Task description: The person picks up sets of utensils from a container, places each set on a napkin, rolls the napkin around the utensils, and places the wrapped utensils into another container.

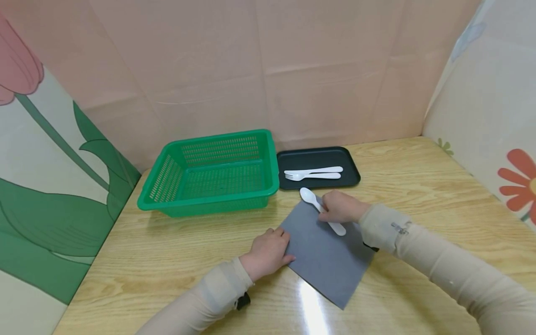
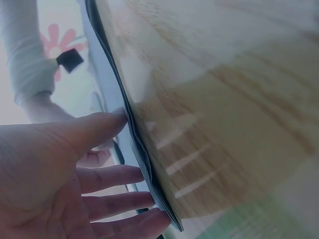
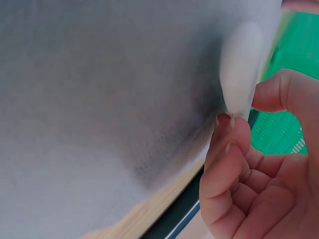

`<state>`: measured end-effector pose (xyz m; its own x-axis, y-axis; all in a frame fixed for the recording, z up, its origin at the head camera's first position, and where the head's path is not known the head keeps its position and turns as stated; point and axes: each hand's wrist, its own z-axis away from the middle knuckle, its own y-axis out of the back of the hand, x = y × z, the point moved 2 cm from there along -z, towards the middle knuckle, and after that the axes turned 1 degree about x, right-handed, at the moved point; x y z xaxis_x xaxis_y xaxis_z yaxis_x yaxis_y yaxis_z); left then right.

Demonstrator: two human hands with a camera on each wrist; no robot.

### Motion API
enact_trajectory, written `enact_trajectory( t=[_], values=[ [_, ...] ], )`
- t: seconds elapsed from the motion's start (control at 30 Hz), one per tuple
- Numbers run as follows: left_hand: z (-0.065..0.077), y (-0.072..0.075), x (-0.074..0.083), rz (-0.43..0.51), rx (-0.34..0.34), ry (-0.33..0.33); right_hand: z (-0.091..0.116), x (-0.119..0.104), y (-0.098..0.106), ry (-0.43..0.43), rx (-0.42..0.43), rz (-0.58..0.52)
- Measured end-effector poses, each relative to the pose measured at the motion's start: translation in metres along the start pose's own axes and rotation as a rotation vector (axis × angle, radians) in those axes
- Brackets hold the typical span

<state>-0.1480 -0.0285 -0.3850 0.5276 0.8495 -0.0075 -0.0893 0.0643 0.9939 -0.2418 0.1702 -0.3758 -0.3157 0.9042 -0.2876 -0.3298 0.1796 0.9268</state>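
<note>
A grey folded napkin [image 1: 326, 263] lies turned like a diamond on the wooden table. Over its upper part, my right hand [image 1: 344, 207] pinches a white plastic spoon [image 1: 309, 196] by the middle of its handle. The spoon's bowl points up and left, past the napkin's far corner. In the right wrist view the rounded handle end of the spoon [image 3: 242, 64] sticks out beyond the thumb and fingertips, close over the grey cloth. My left hand [image 1: 268, 251] rests at the napkin's left corner. Its thumb and loosely extended fingers [image 2: 119, 201] touch the napkin's layered edge.
Behind the napkin, a black tray [image 1: 351, 179] carries a white knife [image 1: 314, 170] and a white fork [image 1: 318, 176]. A green plastic basket [image 1: 209, 204] stands at the tray's left, its rim beside the tray's edge. Wall coverings border the table's back and sides.
</note>
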Motion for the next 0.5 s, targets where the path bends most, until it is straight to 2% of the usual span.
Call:
enact_trajectory(
  t=[0.17, 0.5],
  values=[
    [0.0, -0.0001, -0.0001, 0.004, 0.009, -0.003, 0.0012, -0.0017, -0.0029, 0.013, 0.009, -0.024],
    [-0.0003, -0.0001, -0.0003, 0.002, 0.014, -0.009, 0.0015, -0.0051, -0.0079, -0.021, 0.004, -0.068]
  ],
)
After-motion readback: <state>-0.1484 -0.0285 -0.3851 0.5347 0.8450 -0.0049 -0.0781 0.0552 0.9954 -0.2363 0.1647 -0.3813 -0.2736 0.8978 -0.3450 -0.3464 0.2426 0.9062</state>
